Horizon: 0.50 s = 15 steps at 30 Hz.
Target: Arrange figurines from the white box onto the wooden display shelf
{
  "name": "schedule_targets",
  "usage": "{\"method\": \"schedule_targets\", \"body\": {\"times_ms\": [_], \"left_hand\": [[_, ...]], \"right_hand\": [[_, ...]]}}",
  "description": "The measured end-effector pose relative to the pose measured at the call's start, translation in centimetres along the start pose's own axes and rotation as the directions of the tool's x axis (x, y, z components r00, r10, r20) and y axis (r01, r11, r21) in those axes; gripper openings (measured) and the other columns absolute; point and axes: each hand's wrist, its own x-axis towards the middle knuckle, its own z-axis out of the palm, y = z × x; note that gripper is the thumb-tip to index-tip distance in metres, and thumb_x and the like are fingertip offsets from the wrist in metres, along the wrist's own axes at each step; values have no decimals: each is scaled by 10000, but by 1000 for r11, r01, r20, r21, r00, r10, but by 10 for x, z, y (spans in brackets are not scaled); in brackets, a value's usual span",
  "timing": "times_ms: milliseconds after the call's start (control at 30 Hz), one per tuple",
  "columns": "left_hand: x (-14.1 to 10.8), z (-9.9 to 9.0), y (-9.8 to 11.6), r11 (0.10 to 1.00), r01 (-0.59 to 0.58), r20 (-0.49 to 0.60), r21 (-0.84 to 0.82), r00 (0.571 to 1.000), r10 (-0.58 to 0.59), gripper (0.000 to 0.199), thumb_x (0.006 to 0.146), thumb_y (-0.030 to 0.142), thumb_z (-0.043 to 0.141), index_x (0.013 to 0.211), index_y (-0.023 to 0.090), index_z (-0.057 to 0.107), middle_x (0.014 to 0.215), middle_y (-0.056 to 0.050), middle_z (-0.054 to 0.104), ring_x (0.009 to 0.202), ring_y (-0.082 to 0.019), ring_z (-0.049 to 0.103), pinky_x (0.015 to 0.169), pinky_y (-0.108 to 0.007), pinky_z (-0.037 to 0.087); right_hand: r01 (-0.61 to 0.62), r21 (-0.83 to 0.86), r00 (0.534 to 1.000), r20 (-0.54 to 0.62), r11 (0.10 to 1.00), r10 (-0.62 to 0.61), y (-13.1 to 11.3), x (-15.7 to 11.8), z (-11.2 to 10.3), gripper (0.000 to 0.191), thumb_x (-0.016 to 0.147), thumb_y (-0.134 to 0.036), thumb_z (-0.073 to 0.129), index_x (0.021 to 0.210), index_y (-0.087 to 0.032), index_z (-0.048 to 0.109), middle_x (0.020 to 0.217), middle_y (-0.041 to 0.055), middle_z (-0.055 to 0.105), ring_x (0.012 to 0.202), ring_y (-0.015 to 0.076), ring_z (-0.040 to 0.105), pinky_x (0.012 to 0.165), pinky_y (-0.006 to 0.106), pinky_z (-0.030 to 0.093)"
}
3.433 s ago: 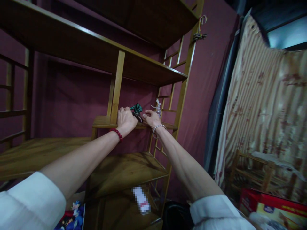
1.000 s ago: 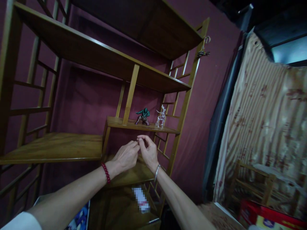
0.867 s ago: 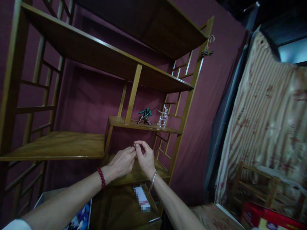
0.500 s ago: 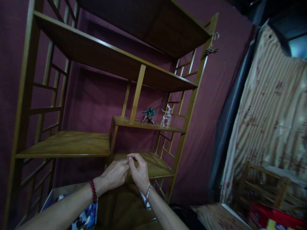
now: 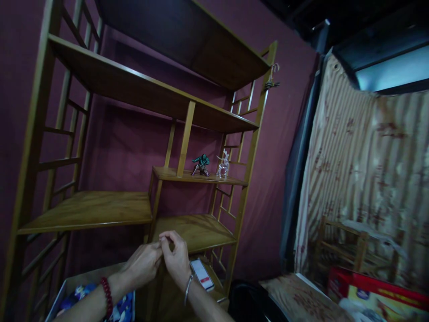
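My left hand (image 5: 142,263), below a red bead bracelet (image 5: 107,296), has its fingers curled in and meets my right hand at the fingertips. My right hand (image 5: 178,256), with a silver bangle (image 5: 188,288) at the wrist, pinches thumb and forefinger together against it. Whatever lies between the fingertips, if anything, is too small or hidden to make out. Both hands are in front of the lower right shelf (image 5: 204,230) of a wooden rack. Just right of my right wrist, a white-screened phone (image 5: 202,273) rests on a lower wooden surface.
A dark green figurine (image 5: 201,164) and a clear deer figurine (image 5: 223,165) stand on the middle right shelf. Under my left forearm is a box (image 5: 67,286) of blue and white items. At the right are a black bin (image 5: 251,302), a red package (image 5: 385,290) and a striped curtain (image 5: 355,161).
My view has turned to the right. Both hands, still joined at the fingertips, sit lower and further left in the picture, and the phone now shows more fully.
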Motion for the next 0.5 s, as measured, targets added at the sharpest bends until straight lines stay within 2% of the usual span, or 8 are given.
{"method": "schedule_targets", "body": {"times_ms": [267,400,500], "left_hand": [[-39,28,-22,980,189,73,-67,980,-184,602,571,-27,341,1056,248,567,1037,-16,617,1057,-137,504,901,-221,360],[-55,47,-39,967,237,59,-92,971,-232,554,612,-25,302,994,238,605,1023,-22,624,1009,-138,538,856,-215,393],[-66,68,-56,955,298,70,9,952,-298,519,629,-29,299,935,235,625,1022,-31,625,1022,-155,531,910,-244,351]], "right_hand": [[-94,5,995,30,996,94,11,-37,42,160,752,-209,460,717,-216,615,677,-4,619,646,134,570,611,213,434],[-125,-6,991,46,992,126,18,-53,62,163,756,-230,459,712,-223,616,681,-2,627,663,146,583,614,219,440],[-146,-17,986,82,989,147,27,-66,77,184,753,-205,439,703,-232,614,691,-4,636,668,152,598,613,223,444]]}}
